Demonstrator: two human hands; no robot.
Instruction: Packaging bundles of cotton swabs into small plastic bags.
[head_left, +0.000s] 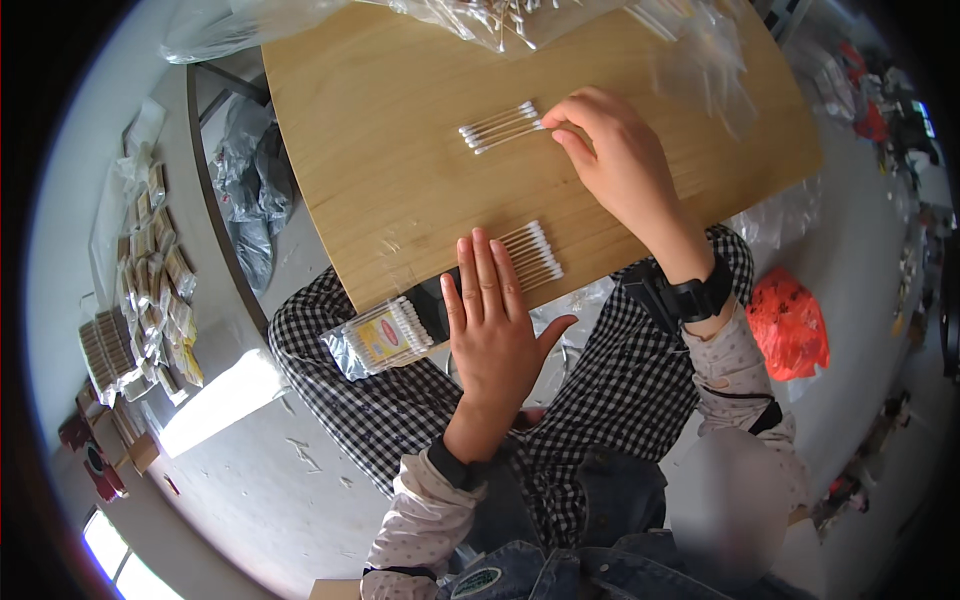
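the right hand point(615, 160) is stretched to the far bunch of cotton swabs point(500, 126) on the wooden table point(380, 150), fingertips point(556, 127) pinched narrow at the tips of the bunch; whether a swab is actually gripped cannot be told. the left hand point(492, 320) is laid flat and open, nothing held, fingers just touching the near bunch of swabs point(532, 252) by the table's front edge. risk, as judged: the near bunch sits close to the edge w/ the flat hand against it, so a small nudge could roll swabs off onto the checked lap; the far bunch is loose & uneven, so a pinch at one end could fan it out or drag neighbours askew. containers: a small clear packet of swabs point(385, 338) w/ a yellow-red label is seen on the lap, filled, whether sealed cannot be told. clear plastic bags point(500, 20) at the table's far edge hold more loose swabs. many filled packets point(150, 290) are spread on the floor at left. an orange bag point(790, 325) lies at right, contents not visible.
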